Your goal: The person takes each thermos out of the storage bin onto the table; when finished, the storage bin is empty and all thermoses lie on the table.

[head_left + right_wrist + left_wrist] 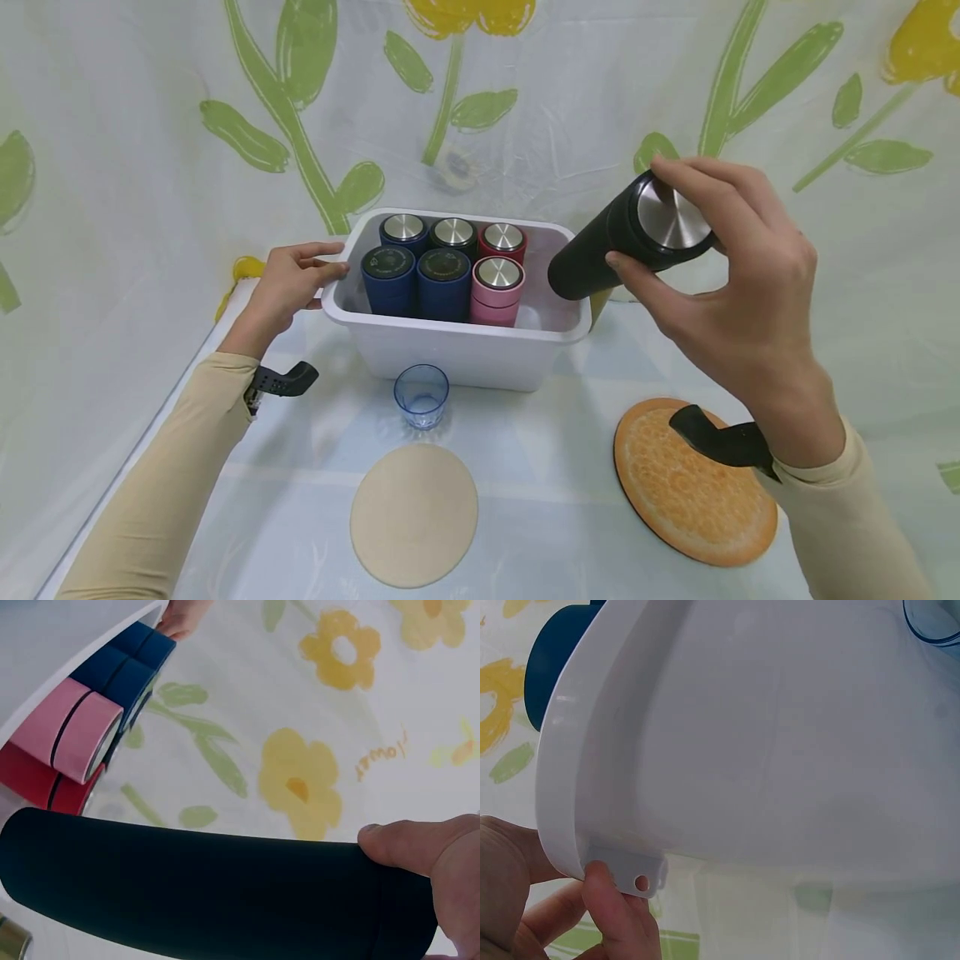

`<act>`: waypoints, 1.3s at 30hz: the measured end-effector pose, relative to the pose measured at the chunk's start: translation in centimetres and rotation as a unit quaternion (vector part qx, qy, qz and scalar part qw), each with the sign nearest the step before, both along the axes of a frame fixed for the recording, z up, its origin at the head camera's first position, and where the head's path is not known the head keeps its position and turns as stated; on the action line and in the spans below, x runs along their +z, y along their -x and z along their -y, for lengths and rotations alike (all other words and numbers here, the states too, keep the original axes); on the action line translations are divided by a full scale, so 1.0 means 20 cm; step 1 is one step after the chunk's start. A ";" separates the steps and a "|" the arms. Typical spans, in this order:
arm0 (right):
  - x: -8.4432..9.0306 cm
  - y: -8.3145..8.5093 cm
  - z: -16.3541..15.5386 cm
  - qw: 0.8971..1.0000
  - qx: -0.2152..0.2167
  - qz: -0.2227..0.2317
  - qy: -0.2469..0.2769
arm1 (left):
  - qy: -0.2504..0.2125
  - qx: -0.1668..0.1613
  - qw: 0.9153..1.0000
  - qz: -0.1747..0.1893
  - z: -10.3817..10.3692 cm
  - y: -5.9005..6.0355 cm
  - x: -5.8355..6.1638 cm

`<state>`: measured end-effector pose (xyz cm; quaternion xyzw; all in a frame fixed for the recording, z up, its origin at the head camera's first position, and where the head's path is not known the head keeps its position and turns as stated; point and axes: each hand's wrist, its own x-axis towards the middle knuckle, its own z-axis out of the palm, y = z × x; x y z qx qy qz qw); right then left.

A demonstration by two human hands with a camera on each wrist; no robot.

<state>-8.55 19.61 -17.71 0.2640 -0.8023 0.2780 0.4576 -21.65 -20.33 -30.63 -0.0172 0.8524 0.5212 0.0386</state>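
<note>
Right hand (738,312) grasps a black flask (626,237) near its capped end, thumb along one side, fingers curled over the brushed-metal lid; the flask is held in the air, tilted with its base pointing down-left toward the right end of the white bin (457,346), over the bin's right rim, not touching it as far as the head view shows. From the right wrist view the thumb (409,847) presses the dark barrel, which runs nearly level across the frame. Left hand (288,283) holds the bin's left rim, thumb on top of the lip, fingers curled underneath; the left wrist view shows a fingertip (611,896) against a small tab with a hole under the rim. Inside the bin, six flasks stand upright in two rows: a dark blue flask (388,279) and a second blue flask (444,283) in front with a pink flask (497,290) beside them; behind, three more with metal lids, the rightmost a red flask (502,240). The front right corner of the bin shows bare floor. Just in front of the bin stands a small clear blue cup (422,395), upright. Nearer the person, a plain beige round mat (414,512) lies flat; to its right, well apart, an orange patterned round mat (693,483), partly under the right wrist strap. Pale tablecloth; flower-print sheet behind.
</note>
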 end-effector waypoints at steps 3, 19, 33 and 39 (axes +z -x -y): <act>0.00 -0.01 -0.03 1.000 -0.008 -0.003 -0.004 | 0.002 -0.002 1.000 0.000 0.00 0.00 0.00; -0.01 -0.03 -0.13 0.999 -0.044 0.005 0.007 | 0.003 -0.005 1.000 -0.005 0.00 0.01 0.00; -0.01 -0.03 -0.23 0.998 -0.062 0.016 0.003 | -0.003 -0.002 1.000 -0.002 0.00 -0.01 0.00; -0.02 -0.01 -0.27 0.997 -0.071 0.022 0.000 | -0.003 -0.002 1.000 -0.005 0.00 -0.01 0.00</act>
